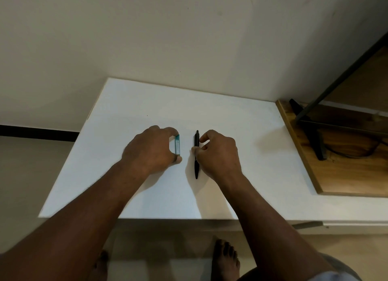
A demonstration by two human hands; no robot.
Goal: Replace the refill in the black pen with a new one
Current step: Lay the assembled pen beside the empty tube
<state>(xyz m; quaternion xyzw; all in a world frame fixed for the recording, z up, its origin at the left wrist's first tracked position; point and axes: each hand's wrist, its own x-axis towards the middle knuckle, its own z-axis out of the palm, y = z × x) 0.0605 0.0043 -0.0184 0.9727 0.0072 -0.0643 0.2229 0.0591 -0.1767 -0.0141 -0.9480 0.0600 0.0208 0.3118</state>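
A black pen lies on the white table, running away from me, tip toward me. My right hand is at the pen's right side, thumb and fingers curled and pinching its middle. A small teal and clear refill pack lies parallel to the pen, just to its left. My left hand holds this pack endwise, forefinger on its far end and thumb on its near end. Both objects still rest on the table surface.
A wooden desk adjoins the white table on the right, carrying a black monitor stand and a cable. A pale wall rises behind the table. My bare feet stand on the floor below the table's front edge.
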